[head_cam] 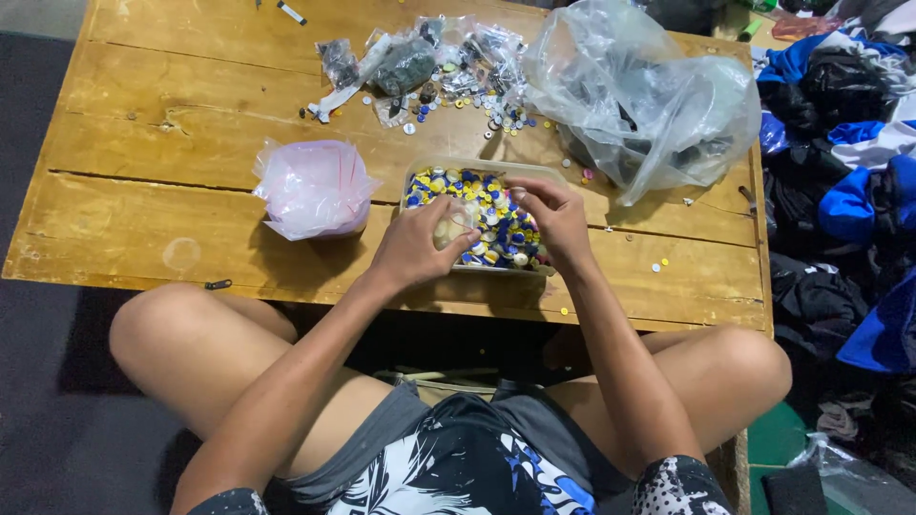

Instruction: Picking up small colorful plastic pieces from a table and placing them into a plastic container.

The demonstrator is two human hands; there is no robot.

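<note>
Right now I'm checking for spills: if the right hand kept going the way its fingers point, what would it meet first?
The right hand points up and left over the tray of coloured buttons. It would probably meet those buttons and the tray's far rim first, though height above them is unclear.

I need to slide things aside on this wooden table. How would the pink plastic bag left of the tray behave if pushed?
The pink plastic bag looks thin and crinkled, so it would probably crumple rather than slide as one piece. It looks puffed and may be light for its size; what it holds is hidden. It sits apart from the tray where both hands work.
</note>
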